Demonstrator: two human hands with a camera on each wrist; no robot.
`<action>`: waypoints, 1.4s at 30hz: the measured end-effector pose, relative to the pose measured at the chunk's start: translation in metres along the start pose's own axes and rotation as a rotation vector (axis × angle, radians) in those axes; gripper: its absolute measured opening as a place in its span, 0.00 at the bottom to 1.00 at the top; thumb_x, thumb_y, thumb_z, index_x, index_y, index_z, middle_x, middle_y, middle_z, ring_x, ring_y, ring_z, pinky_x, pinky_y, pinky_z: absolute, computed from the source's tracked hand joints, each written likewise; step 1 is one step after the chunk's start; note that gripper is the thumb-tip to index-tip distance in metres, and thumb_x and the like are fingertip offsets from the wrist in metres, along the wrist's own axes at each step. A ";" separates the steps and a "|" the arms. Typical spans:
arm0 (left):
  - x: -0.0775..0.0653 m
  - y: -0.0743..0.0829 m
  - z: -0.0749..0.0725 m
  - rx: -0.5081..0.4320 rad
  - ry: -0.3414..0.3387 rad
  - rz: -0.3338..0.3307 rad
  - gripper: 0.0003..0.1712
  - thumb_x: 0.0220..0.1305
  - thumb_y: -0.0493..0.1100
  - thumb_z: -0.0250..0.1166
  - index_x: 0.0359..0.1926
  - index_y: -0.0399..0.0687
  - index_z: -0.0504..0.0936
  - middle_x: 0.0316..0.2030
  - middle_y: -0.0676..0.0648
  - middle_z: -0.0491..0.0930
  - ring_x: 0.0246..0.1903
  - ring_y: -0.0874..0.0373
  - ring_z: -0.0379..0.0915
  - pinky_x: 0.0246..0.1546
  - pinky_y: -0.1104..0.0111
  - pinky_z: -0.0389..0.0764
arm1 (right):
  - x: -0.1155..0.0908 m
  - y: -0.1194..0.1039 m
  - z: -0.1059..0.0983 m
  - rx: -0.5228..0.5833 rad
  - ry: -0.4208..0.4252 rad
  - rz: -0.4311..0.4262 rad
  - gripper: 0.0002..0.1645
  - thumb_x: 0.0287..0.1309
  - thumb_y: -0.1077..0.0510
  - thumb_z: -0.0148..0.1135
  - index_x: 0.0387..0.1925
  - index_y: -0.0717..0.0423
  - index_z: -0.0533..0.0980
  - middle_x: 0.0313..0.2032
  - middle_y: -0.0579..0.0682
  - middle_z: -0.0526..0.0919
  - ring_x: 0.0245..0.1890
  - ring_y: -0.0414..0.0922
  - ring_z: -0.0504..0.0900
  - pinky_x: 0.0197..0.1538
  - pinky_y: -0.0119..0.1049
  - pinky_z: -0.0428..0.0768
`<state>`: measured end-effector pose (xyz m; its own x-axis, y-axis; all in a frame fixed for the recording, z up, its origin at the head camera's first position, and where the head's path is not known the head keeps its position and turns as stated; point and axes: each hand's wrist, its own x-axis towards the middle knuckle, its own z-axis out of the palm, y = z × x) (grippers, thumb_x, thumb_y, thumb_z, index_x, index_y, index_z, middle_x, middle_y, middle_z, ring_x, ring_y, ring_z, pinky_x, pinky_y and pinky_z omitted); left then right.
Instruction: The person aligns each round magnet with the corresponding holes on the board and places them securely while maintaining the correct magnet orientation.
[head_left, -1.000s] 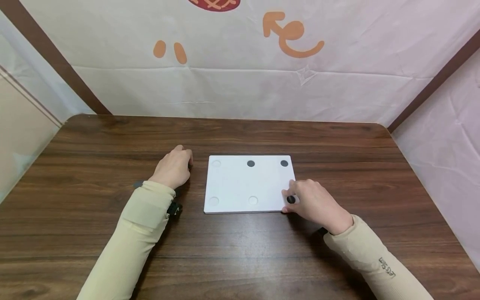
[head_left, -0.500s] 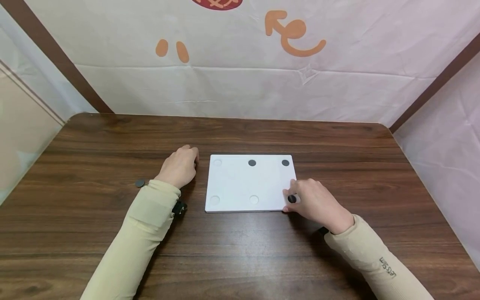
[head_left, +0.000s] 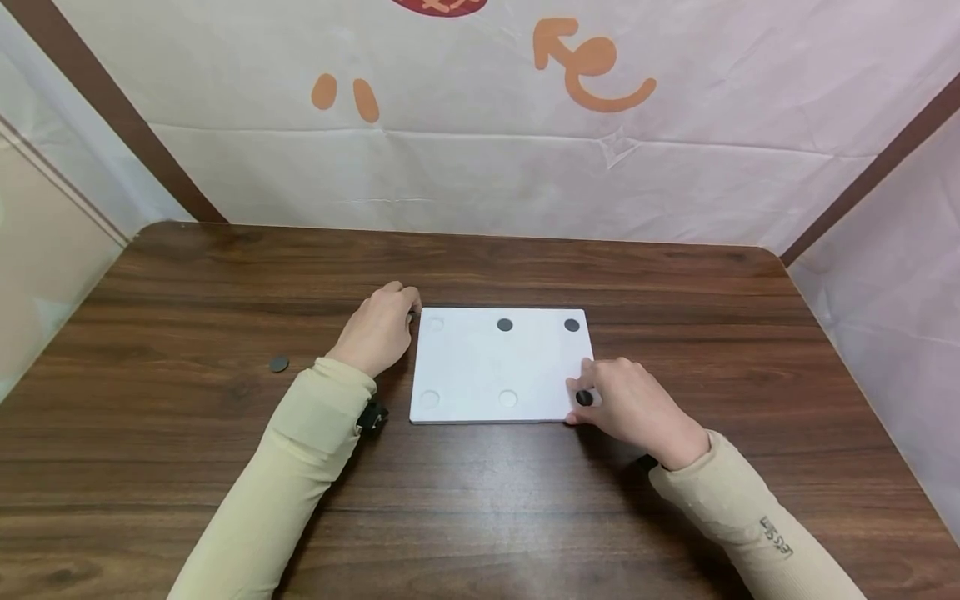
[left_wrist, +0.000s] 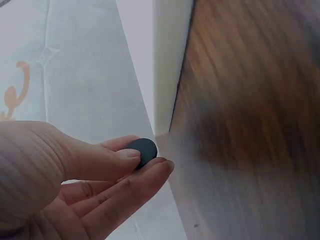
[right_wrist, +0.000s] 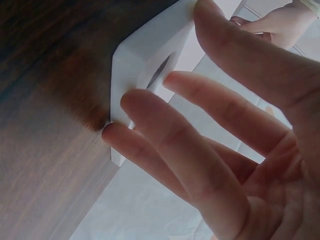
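On the brown wood-grain bench point(head_left: 480, 508), a loose dark disc point(head_left: 279, 364) lies flat at the far left, near the pale left sleeve point(head_left: 281, 479). Next comes the left hand point(head_left: 377, 329), its thumb and fingers pinching a small dark disc point(left_wrist: 144, 151) just beside the far left corner of a white board point(head_left: 465, 362). The board lies flat, its two left recesses and near middle one showing white; a far middle disc point(head_left: 505, 325), a far right disc point(head_left: 572, 325) and a near right disc point(head_left: 584, 398) sit in the others. At the near right corner, the right hand point(head_left: 633, 408) has its fingers spread, fairly straight, fingertips touching the board around that last disc. Behind stands a pale fabric wall point(head_left: 487, 179) with orange shapes.
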<state>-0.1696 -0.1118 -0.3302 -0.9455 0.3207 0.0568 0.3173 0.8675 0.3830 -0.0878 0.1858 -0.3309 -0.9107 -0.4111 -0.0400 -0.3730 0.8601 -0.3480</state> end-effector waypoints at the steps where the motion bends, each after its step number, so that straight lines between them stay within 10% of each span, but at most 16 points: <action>1: 0.000 0.001 0.001 -0.001 0.002 0.002 0.12 0.64 0.26 0.50 0.44 0.32 0.79 0.39 0.37 0.76 0.36 0.42 0.77 0.36 0.57 0.79 | 0.000 0.000 0.000 0.000 0.001 0.000 0.10 0.44 0.55 0.76 0.22 0.50 0.79 0.25 0.46 0.74 0.19 0.38 0.67 0.26 0.31 0.68; 11: 0.002 0.007 0.007 -0.031 0.047 0.033 0.12 0.64 0.26 0.54 0.42 0.35 0.83 0.37 0.38 0.77 0.31 0.45 0.78 0.33 0.58 0.79 | -0.001 -0.001 -0.001 -0.011 0.006 0.004 0.10 0.44 0.54 0.76 0.23 0.51 0.81 0.29 0.48 0.79 0.22 0.39 0.72 0.29 0.35 0.73; 21: 0.002 0.012 0.010 0.011 0.030 0.032 0.12 0.65 0.29 0.56 0.43 0.39 0.83 0.38 0.40 0.78 0.29 0.48 0.78 0.27 0.61 0.78 | -0.003 -0.002 -0.001 0.001 -0.007 0.041 0.11 0.46 0.55 0.75 0.32 0.56 0.85 0.50 0.66 0.81 0.47 0.57 0.83 0.46 0.49 0.79; 42: 0.005 0.017 0.013 -0.051 0.038 -0.033 0.06 0.64 0.29 0.56 0.40 0.36 0.79 0.38 0.38 0.80 0.35 0.46 0.78 0.37 0.57 0.78 | -0.005 -0.002 -0.001 -0.003 -0.001 0.044 0.10 0.46 0.55 0.75 0.30 0.55 0.85 0.50 0.66 0.81 0.48 0.58 0.82 0.45 0.49 0.79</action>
<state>-0.1676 -0.0906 -0.3354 -0.9578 0.2768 0.0777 0.2827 0.8568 0.4313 -0.0825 0.1867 -0.3288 -0.9263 -0.3727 -0.0560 -0.3327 0.8785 -0.3430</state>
